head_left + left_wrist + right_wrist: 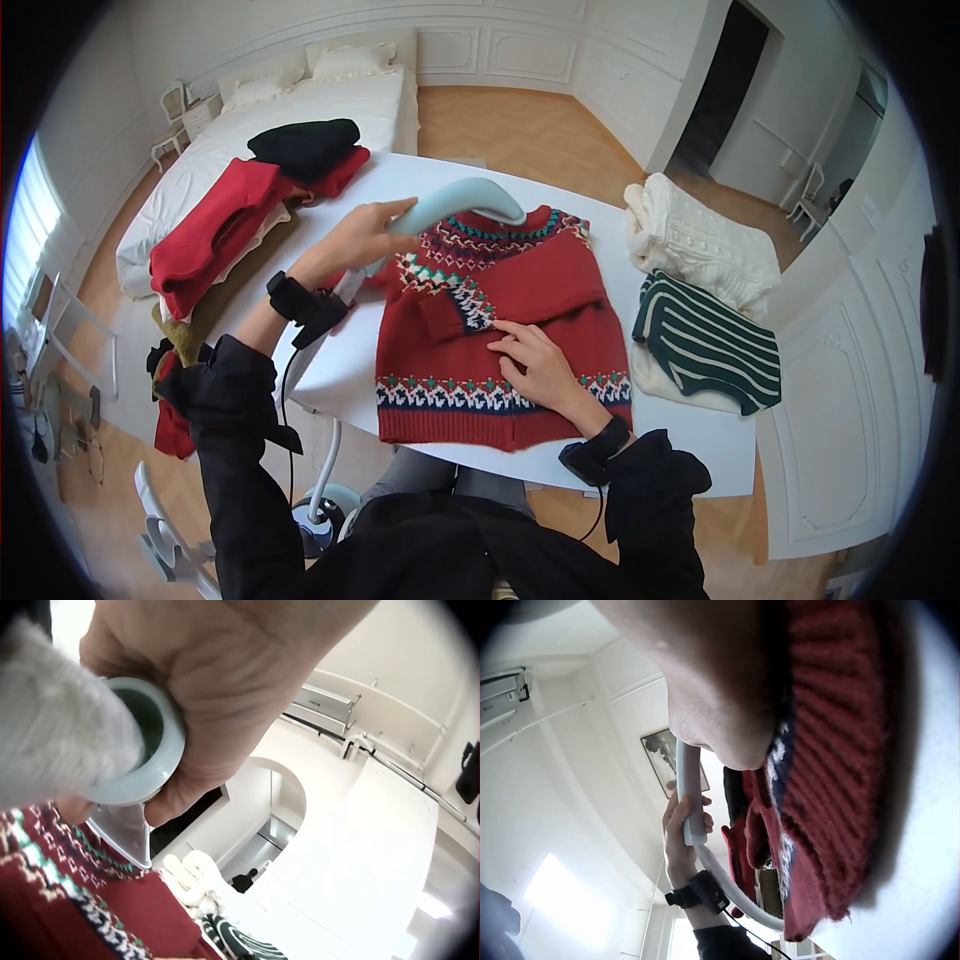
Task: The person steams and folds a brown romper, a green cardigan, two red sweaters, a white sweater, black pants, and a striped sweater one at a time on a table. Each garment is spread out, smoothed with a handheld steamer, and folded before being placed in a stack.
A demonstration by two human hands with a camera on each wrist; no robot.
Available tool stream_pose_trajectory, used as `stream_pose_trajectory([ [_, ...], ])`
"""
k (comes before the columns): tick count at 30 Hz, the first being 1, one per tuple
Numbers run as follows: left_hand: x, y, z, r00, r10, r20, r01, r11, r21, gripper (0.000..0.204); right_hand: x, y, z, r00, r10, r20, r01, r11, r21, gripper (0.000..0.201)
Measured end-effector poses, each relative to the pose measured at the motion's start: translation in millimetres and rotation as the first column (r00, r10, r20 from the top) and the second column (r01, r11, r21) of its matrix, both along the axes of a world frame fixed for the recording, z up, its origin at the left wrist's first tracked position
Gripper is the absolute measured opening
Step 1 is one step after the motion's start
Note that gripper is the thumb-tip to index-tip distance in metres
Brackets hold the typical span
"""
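A red knit sweater [450, 350] with patterned yoke, cuff and hem bands lies on the white table, one sleeve [540, 295] folded across its front. My left hand [350, 240] grips the handle of a pale blue garment steamer [455, 200], whose head is over the collar. In the left wrist view, fingers wrap round the steamer's handle end [176, 742], where a whitish hose [64, 727] enters. My right hand [540, 368] rests on the sweater's front, fingertips at the patterned cuff [472, 303]. The right wrist view shows the ribbed hem [832, 772] close beside this hand.
Folded red [215, 235] and black [305, 148] garments are piled on the table's left side. On the right lie a cream cable-knit sweater [700, 240] and a green striped knit [710, 340]. The steamer's base [325, 520] stands on the floor below the table [690, 465].
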State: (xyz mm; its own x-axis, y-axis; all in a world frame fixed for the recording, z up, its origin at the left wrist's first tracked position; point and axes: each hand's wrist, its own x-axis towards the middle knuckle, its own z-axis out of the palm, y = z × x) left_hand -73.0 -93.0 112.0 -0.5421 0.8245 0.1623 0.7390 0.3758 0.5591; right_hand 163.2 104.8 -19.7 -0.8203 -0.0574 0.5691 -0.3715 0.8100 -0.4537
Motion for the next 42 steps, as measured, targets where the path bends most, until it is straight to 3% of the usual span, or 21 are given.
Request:
stream_pose_trajectory([
  [5, -65.8, -11.3, -14.8, 0.988, 0.155, 0.001, -0.155, 0.985, 0.072, 0.059, 0.7, -1.4, 4.5, 0.999, -0.027, 0.039, 0.027, 1.0, 0.005, 0.019],
  [8, -84.3, -14.3, -6.0, 0.968, 0.234, 0.094, -0.241, 0.968, 0.072, 0.059, 1.0, -2.5, 6.9, 0.998, -0.032, 0.06, 0.032, 0.999, -0.001, 0.019],
  [13, -131.8, -10.5, -14.3, 0.931, 0.356, 0.082, -0.36, 0.932, 0.042, 0.063, -0.5, -3.6, 8.6, 0.998, -0.035, 0.053, 0.035, 0.999, 0.0, 0.019],
  [15, -154.5, -4.5, -30.4, 0.921, 0.386, -0.055, -0.371, 0.912, 0.176, 0.042, -0.9, -4.1, 10.4, 0.997, -0.044, 0.06, 0.044, 0.999, 0.006, 0.019],
  [19, -183.3, 11.9, -45.7, 0.897, 0.439, -0.055, -0.43, 0.893, 0.131, 0.054, -2.4, -3.7, 12.7, 0.997, -0.045, 0.07, 0.043, 0.999, 0.02, 0.02],
  [27, -232.5, 38.3, -82.2, 0.884, 0.461, -0.084, -0.451, 0.886, 0.109, 0.059, -5.3, -3.7, 15.3, 0.994, -0.051, 0.093, 0.051, 0.999, -0.003, 0.019],
  [38, -260.3, 52.8, -112.3, 0.893, 0.418, -0.164, -0.403, 0.908, 0.116, 0.057, -5.5, -2.2, 13.6, 0.991, -0.053, 0.124, 0.057, 0.998, -0.026, 0.02],
  [42, -257.6, 53.3, -117.0, 0.915, 0.403, -0.023, -0.403, 0.915, 0.032, 0.059, -5.6, -1.8, 13.4, 0.991, -0.055, 0.125, 0.058, 0.998, -0.027, 0.02],
])
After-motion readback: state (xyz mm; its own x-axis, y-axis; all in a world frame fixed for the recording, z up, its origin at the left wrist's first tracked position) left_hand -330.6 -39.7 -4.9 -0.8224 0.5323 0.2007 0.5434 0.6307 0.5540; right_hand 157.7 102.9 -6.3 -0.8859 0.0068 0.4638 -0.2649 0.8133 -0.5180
